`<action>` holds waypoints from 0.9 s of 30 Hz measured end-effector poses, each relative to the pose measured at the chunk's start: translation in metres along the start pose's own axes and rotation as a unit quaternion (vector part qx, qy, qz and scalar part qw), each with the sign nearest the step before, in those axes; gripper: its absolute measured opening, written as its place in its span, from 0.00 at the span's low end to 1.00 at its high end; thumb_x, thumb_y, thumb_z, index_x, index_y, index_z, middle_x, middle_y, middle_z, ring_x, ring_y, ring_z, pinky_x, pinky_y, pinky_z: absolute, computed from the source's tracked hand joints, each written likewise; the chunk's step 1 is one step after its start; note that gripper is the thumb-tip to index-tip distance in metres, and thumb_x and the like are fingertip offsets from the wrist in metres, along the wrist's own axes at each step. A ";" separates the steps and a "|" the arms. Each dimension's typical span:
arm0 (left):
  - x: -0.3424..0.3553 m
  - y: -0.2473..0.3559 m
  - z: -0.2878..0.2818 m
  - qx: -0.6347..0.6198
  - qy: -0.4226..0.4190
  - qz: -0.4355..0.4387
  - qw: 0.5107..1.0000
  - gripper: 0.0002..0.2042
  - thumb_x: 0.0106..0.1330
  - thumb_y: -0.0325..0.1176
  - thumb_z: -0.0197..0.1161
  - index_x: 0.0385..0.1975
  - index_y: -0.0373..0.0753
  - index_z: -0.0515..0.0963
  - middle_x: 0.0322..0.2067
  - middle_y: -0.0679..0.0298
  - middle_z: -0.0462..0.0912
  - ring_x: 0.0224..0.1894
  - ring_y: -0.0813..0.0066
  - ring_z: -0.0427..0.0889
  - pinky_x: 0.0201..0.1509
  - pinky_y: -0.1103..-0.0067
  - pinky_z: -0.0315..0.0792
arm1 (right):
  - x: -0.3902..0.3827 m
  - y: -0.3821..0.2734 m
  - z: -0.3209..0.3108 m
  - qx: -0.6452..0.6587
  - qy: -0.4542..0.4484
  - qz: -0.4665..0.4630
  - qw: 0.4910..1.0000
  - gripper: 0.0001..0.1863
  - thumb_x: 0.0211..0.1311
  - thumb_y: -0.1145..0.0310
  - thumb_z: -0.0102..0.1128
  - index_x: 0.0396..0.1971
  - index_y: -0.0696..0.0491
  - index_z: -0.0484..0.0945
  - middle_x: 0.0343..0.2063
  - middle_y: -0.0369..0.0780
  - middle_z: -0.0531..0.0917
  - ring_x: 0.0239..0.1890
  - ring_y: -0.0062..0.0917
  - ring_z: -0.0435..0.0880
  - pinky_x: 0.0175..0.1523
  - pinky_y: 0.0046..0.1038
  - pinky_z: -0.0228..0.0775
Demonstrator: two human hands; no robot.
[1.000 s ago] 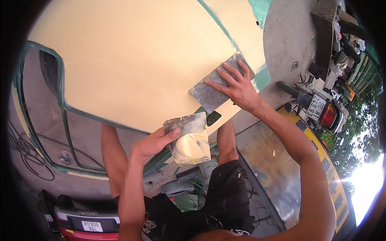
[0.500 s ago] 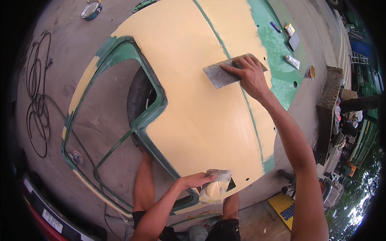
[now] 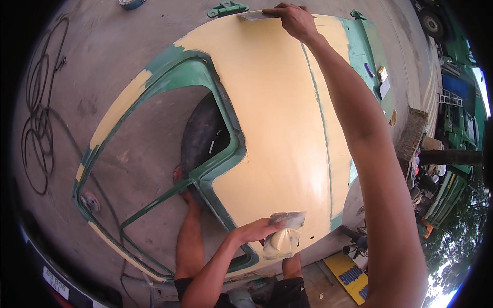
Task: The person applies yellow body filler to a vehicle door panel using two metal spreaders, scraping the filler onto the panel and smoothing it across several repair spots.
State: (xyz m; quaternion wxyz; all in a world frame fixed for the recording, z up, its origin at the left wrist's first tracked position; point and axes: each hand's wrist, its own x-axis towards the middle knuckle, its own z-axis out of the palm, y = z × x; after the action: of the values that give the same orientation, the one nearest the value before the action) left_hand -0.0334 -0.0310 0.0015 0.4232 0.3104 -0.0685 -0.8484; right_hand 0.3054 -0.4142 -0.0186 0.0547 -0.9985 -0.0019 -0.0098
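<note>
A vehicle door panel (image 3: 272, 102) lies across the view, mostly coated in cream filler, with a green window frame (image 3: 237, 146) on its left. My right hand (image 3: 298, 21) is stretched to the panel's far edge, gripping a flat grey spreader (image 3: 252, 16) whose blade meets the coated surface. Low over the panel's near end, my left hand (image 3: 254, 231) grips a small smeared mixing board (image 3: 295, 219) with the thumb on top. A rounded lump of cream filler (image 3: 282, 240) sits on that board. A dark green line runs lengthwise through the coating.
Under the window opening lies a black tyre (image 3: 192, 136). A coiled hose (image 3: 38, 123) is on the floor at left, and a can (image 3: 132, 4) at the far edge. Small packets (image 3: 384, 82) rest on the panel's green right side. A yellow sign (image 3: 346, 277) lies near right.
My right hand has carried the spreader away from me, from mid-panel to the far edge. The view has shifted; my left hand still holds the board near the panel's near end.
</note>
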 end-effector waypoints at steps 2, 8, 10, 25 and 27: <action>0.001 0.010 -0.002 0.013 -0.009 -0.013 1.000 0.38 0.70 0.65 0.48 0.53 0.28 0.74 0.40 0.57 0.82 0.37 0.73 0.83 0.35 0.77 0.79 | 0.009 0.009 0.000 -0.017 0.009 -0.032 0.999 0.27 0.58 0.81 0.44 0.48 0.37 0.85 0.45 0.39 0.83 0.49 0.38 0.80 0.55 0.38 0.70; -0.001 0.016 0.001 -0.007 -0.002 0.010 1.000 0.38 0.68 0.67 0.48 0.44 0.28 0.80 0.33 0.57 0.84 0.33 0.72 0.84 0.34 0.77 0.79 | 0.012 0.000 -0.008 0.028 -0.100 -0.023 0.994 0.29 0.56 0.83 0.44 0.49 0.39 0.85 0.41 0.45 0.83 0.45 0.40 0.81 0.48 0.39 0.72; 0.000 0.011 0.002 -0.010 -0.004 -0.019 1.000 0.39 0.68 0.67 0.48 0.45 0.28 0.79 0.34 0.57 0.84 0.33 0.73 0.84 0.34 0.78 0.79 | -0.008 -0.015 -0.023 0.041 -0.165 0.022 0.985 0.26 0.58 0.82 0.46 0.48 0.41 0.85 0.41 0.45 0.82 0.43 0.40 0.81 0.46 0.39 0.72; 0.039 -0.036 0.036 -0.017 -0.015 -0.100 0.995 0.37 0.69 0.64 0.49 0.58 0.30 0.71 0.46 0.59 0.80 0.44 0.76 0.79 0.41 0.81 0.76 | -0.418 -0.030 -0.028 0.040 -0.241 -0.021 0.969 0.35 0.49 0.85 0.56 0.55 0.33 0.81 0.45 0.32 0.77 0.54 0.27 0.73 0.60 0.41 0.61; 0.039 -0.048 0.044 -0.031 -0.013 -0.104 0.994 0.36 0.70 0.63 0.50 0.60 0.31 0.69 0.49 0.60 0.79 0.46 0.77 0.78 0.40 0.81 0.76 | -0.469 -0.043 -0.034 0.048 -0.261 -0.022 0.964 0.34 0.48 0.84 0.57 0.54 0.34 0.82 0.45 0.32 0.76 0.54 0.26 0.73 0.61 0.40 0.59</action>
State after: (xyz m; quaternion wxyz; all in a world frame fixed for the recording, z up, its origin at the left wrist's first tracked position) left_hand -0.1092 -0.0368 0.0000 0.3414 0.2914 -0.0152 -0.8934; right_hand -0.1644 -0.3765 0.0106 0.1000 -0.9623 -0.0385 0.2498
